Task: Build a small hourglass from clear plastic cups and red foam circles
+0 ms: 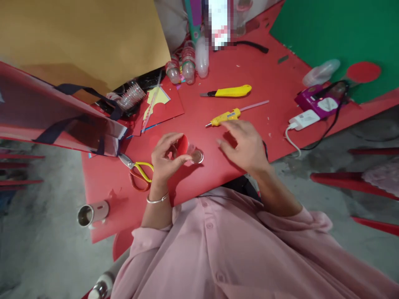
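My left hand (165, 160) pinches a small red round piece (182, 145) and holds it upright over the red sheet (218, 74). A clear plastic cup bottom (197, 156) lies right beside it. My right hand (243, 145) hovers above the sheet with its fingers spread and nothing in it. It is just below the yellow glue gun (224, 117), which lies flat with a glue stick poking out of its back.
A yellow utility knife (229, 91) lies beyond the glue gun. Yellow-handled scissors (139, 171) rest left of my wrist. Cut plastic bottles (187, 66), a red bag (46, 112), brown paper (81, 37), a green sheet (336, 29), a charger (304, 119) and a metal cup (92, 214) surround the work spot.
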Action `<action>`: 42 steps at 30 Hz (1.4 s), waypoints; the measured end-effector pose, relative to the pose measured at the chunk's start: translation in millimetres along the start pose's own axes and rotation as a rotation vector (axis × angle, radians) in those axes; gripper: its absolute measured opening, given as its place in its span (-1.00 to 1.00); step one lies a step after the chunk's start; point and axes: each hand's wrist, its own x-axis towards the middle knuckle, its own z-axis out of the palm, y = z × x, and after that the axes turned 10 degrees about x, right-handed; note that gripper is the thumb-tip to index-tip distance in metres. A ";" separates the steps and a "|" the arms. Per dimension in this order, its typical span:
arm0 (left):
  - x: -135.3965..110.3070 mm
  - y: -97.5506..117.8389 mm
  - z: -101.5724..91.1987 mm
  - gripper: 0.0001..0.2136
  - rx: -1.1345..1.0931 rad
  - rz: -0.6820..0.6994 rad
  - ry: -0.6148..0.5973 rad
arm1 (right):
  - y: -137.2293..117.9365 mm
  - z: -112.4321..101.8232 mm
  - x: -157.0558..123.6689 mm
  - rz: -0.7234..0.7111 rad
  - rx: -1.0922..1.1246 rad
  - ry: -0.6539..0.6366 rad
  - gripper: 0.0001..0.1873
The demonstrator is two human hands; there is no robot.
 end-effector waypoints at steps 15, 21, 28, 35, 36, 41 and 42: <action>-23.5 6.7 -2.6 -0.37 0.451 0.254 -0.097 | -10.1 70.6 -21.2 0.010 0.169 -0.254 -0.42; -17.8 8.0 1.6 -0.34 0.533 0.235 -0.134 | -7.4 68.4 -22.8 -0.001 0.189 -0.246 -0.46; -17.4 6.2 4.8 -0.32 0.575 0.205 -0.147 | -7.2 65.2 -21.7 -0.013 0.214 -0.253 -0.49; -18.5 0.8 4.2 -0.25 0.534 0.220 -0.125 | -6.2 65.7 -22.6 0.021 0.276 -0.232 -0.30; -19.3 -0.5 3.3 -0.19 0.520 0.208 -0.127 | -5.7 64.8 -22.9 0.023 0.297 -0.231 -0.22; -31.1 -15.3 -6.7 0.04 0.363 0.088 -0.081 | -6.3 50.6 -23.8 -0.001 0.374 -0.219 -0.04; -34.9 -19.6 -9.1 -0.04 0.297 0.058 -0.062 | -8.0 45.8 -23.5 -0.033 0.389 -0.213 -0.07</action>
